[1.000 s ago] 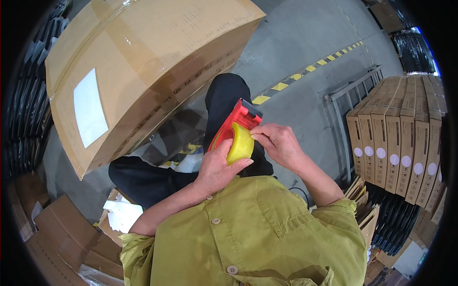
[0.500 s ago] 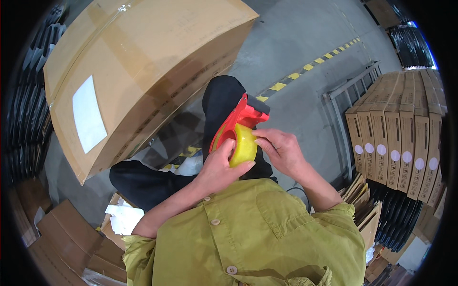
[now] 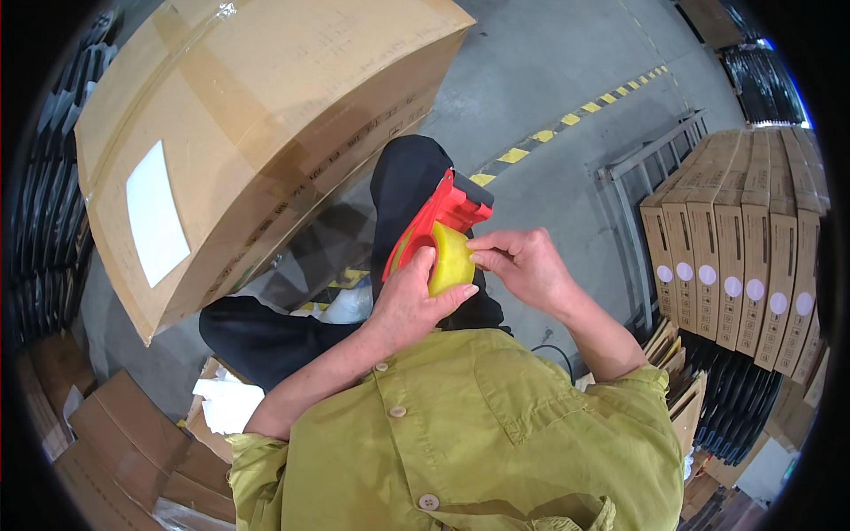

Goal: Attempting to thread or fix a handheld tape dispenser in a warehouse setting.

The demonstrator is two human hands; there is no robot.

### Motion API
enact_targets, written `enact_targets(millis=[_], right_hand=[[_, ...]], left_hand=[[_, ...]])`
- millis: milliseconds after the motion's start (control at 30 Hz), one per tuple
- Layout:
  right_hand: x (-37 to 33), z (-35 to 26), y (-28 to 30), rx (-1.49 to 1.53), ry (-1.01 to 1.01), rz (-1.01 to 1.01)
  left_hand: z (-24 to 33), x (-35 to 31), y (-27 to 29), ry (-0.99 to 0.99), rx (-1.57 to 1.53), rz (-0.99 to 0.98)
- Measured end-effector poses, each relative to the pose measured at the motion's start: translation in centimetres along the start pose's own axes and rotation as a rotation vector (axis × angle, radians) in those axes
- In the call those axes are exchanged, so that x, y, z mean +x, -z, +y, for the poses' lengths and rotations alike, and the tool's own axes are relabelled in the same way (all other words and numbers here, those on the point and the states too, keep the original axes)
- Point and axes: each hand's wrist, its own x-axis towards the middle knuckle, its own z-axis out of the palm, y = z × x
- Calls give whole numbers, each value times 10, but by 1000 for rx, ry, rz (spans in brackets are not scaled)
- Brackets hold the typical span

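Observation:
A red tape dispenser point(image 3: 450, 203) with a roll of yellow packing tape point(image 3: 453, 258) lies against my dark-trousered leg. My left hand point(image 3: 409, 295) is closed round the near end of the roll, thumb along its lower edge. From the right, my right hand point(image 3: 524, 264) pinches at the roll's right side with thumb and forefinger. Whether a loose end of tape is between those fingertips is too small to make out.
A large taped carton point(image 3: 292, 97) with a white sheet point(image 3: 157, 214) stands at the left. Several flat cartons point(image 3: 717, 239) stand upright at the right beside a grey metal frame point(image 3: 651, 177). Opened cardboard point(image 3: 133, 425) lies lower left. Yellow-black tape point(image 3: 543, 135) marks the floor.
Both hands and the dispenser have shifted very slightly left in the view, as has the large carton. The right fingertips still pinch at the roll's side, a little lower on it.

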Motion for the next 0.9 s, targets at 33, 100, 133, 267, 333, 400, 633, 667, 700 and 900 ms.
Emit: enact_targets(millis=[33,100,133,267,333,400,633,667,700,900], right_hand=[[2,1,0,-2,-4,-4],[6,2,0,-4,-8,-10],[8,3,-1,-1,-24,-19],[11,3,-7,5,-53,-19],[13,5,-9,-27,-24,-1],[14,6,-9,-60,5,18],[19,-2,2,-22,-20,-59],[20,-4,2,-22,-68,-96],[20,-4,1,-24,-67,-96],[15,-1,-6,-35,-84,-57]], left_hand=[[0,1,0,-1,-8,1],[0,2,1,-1,-16,4],[0,2,1,8,-21,8],[-3,3,1,19,-49,50],[-4,4,2,15,-54,48],[-6,5,2,10,-60,47],[-8,6,1,-5,-116,33],[-10,6,0,-21,-94,37],[-12,6,0,-23,-96,39],[-13,0,0,-31,17,19]])
